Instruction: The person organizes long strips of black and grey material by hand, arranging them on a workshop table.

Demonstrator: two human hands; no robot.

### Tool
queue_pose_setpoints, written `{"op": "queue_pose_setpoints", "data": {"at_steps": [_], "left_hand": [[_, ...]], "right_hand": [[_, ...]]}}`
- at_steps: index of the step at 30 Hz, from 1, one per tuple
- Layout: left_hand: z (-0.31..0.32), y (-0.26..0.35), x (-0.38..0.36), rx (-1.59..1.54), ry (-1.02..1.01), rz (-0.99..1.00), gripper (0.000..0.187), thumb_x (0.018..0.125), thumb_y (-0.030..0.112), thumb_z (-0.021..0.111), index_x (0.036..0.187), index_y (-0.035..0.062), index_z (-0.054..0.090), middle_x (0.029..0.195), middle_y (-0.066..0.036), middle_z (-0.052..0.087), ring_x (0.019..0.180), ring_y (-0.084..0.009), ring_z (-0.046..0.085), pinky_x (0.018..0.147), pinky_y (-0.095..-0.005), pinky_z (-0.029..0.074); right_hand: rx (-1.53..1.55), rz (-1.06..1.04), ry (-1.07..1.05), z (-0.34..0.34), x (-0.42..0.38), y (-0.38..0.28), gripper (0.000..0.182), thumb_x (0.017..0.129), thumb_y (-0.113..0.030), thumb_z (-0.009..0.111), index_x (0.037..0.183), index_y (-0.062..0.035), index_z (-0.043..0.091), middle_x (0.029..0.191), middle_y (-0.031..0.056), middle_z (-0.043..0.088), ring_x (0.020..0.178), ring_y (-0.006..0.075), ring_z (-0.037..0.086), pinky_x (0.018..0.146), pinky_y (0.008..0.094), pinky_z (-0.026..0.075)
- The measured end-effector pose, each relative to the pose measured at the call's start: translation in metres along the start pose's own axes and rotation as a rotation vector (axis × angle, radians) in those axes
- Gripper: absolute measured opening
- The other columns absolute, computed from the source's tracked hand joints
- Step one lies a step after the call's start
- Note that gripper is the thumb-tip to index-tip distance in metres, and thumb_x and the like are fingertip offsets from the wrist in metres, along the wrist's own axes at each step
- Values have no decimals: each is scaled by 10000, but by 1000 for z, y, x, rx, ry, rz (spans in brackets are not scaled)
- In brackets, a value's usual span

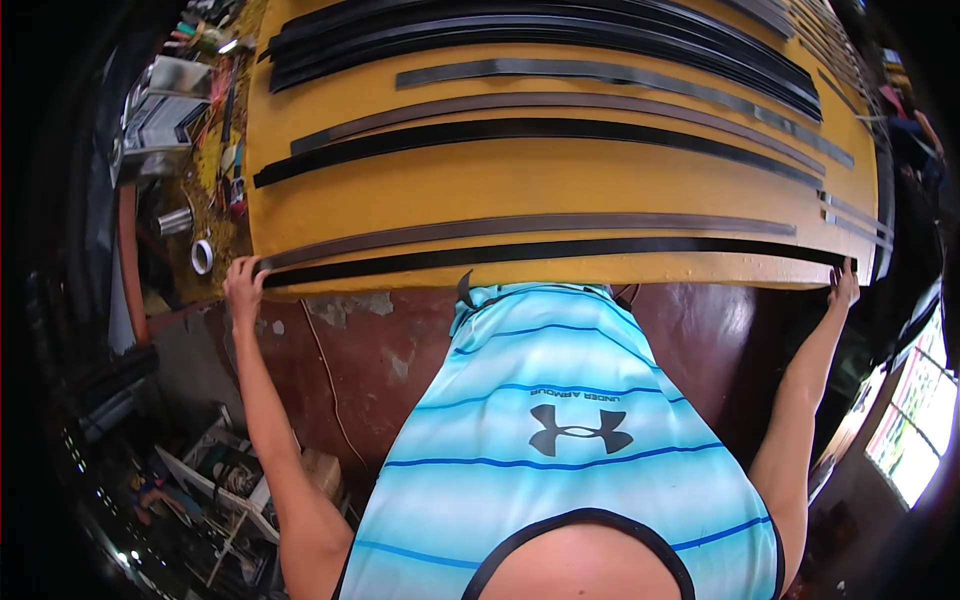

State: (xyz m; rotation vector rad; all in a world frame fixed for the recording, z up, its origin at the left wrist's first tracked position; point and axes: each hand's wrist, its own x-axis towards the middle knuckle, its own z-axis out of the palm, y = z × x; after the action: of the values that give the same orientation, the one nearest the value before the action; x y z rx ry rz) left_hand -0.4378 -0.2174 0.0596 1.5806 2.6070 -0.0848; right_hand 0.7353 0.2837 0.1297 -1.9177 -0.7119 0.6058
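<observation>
A long black strip [560,250] lies along the near edge of the yellow table [520,195], and my arms are spread wide to both its ends. My left hand [243,288] has its fingers closed on the strip's left end. At the other end, my right hand [846,287] pinches the strip near the table's right corner. Just behind it runs a brown strip [540,226], its left end close to my left fingers. Farther back are another black strip [540,130] and a second brown strip [560,101].
A grey strip [600,70] and a stack of dark strips [540,40] lie toward the back. Short pale strips [856,222] sit by the right edge. Left of the table are a white tape roll [202,257], a metal cylinder [174,221] and scattered tools. A cord [325,365] hangs below.
</observation>
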Motion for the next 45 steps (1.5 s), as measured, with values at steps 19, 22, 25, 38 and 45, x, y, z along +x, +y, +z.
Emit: {"op": "queue_pose_setpoints", "data": {"at_steps": [19,22,25,38,45], "left_hand": [[23,458,31,-464,170,772,359,884,253,766,1210,116,701,1209,-76,639,1090,-280,604,993,-411,408],[22,502,29,-436,170,802,366,875,250,772,1209,118,706,1146,-68,636,1080,-266,591,978,-399,396],[27,519,30,-391,143,710,285,893,213,753,1160,114,734,1068,-66,631,1036,-265,589,945,-407,408],[4,565,22,-355,-61,521,245,896,141,736,1139,108,742,1083,-107,598,1025,-321,574,920,-433,453],[3,594,32,-347,-132,504,252,888,163,748,1135,112,744,1098,-110,590,1046,-315,568,929,-426,455]], "right_hand": [[-17,70,-108,19,-69,32,456,918,-213,796,1226,42,576,998,69,666,831,179,693,693,293,610],[-20,41,-142,20,-59,53,467,913,-216,801,1277,-12,592,986,51,675,813,153,691,702,282,596],[6,-3,-216,28,-53,72,439,927,-193,780,1297,-42,598,961,61,712,792,139,711,680,266,575],[63,152,-432,30,-51,104,303,939,-215,767,1161,-17,713,861,12,685,744,79,622,679,235,510],[31,77,-484,19,-59,91,280,937,-193,751,1160,-24,731,862,10,695,759,75,611,714,243,508]]}}
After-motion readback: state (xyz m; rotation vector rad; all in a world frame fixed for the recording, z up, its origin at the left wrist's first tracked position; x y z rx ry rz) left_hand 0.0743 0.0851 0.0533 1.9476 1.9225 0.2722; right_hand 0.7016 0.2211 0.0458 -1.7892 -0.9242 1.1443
